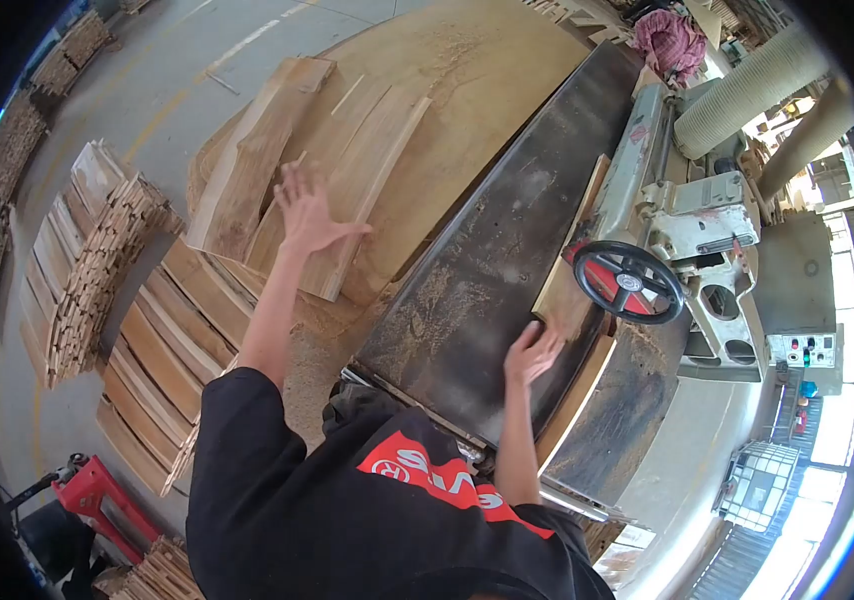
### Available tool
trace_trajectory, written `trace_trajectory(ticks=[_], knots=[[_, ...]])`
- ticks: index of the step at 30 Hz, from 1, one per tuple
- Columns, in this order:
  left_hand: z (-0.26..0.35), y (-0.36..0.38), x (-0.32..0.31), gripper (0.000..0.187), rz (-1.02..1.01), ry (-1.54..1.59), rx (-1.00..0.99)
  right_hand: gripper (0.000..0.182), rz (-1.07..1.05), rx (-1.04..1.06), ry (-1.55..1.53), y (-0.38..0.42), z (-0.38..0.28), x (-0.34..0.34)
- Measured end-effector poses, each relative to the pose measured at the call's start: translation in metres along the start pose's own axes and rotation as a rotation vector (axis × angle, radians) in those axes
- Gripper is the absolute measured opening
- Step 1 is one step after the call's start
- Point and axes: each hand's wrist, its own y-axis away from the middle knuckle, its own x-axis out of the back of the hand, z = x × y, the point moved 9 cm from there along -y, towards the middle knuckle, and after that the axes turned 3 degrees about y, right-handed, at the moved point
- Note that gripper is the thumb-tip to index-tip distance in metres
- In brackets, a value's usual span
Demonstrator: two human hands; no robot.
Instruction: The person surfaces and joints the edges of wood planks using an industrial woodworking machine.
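Note:
My left hand [309,212] is raised over the loose boards, fingers spread and nothing in it. Below it lie a pale, straight-edged board [379,180] and a wider rough-edged plank [257,165]. My right hand [534,355] is low over the dark machine table [457,290], its fingers stretched out at the near end of a wooden board [565,303]. That board runs along the table beneath the machine's arm, and the black handwheel [629,283] hides part of it. A wooden guide strip [579,395] runs beside my right hand.
A brown sheet-topped table [507,65] carries sawdust. Stacked boards [162,350] stand on the floor at left, near a red pallet jack [107,505]. The machine's arm [642,150] and a ribbed hose [752,90] rise at right. A control box [805,350] stands farther right.

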Motion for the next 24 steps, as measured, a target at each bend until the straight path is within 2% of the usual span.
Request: trace_trajectory(ticks=[2,5,10,13,16,18,20,23,24], knots=[[-0.022,0.009,0.011,0.149,0.048,0.041,0.114,0.031,-0.072,0.1,-0.072,0.019,-0.055,0.015],[-0.015,0.022,0.007,0.143,0.059,0.032,0.179,0.031,-0.208,0.103,-0.186,0.048,-0.097,0.016],[-0.013,0.076,0.008,0.126,0.225,0.195,0.192,0.031,-0.323,0.069,-0.273,0.079,-0.127,0.027],[-0.027,0.133,0.029,0.11,0.331,0.133,0.222,0.031,-0.309,0.064,-0.3,0.091,-0.132,0.041],[-0.073,0.184,0.048,0.088,0.314,0.445,0.33,0.028,-0.311,-0.034,-0.336,0.104,-0.123,0.049],[-0.119,0.195,0.026,0.074,-0.002,0.758,0.549,0.028,-0.332,-0.069,-0.35,0.115,-0.121,0.056],[-0.126,0.213,0.016,0.06,-0.327,1.042,0.711,0.028,-0.34,-0.076,-0.381,0.11,-0.136,0.053],[-0.127,0.215,0.02,0.043,-0.272,1.175,0.644,0.03,-0.547,-0.137,-0.598,0.096,-0.182,0.051],[-0.135,0.212,0.011,0.039,-0.215,1.215,0.578,0.04,-0.676,-0.13,-0.681,0.099,-0.194,0.037]])
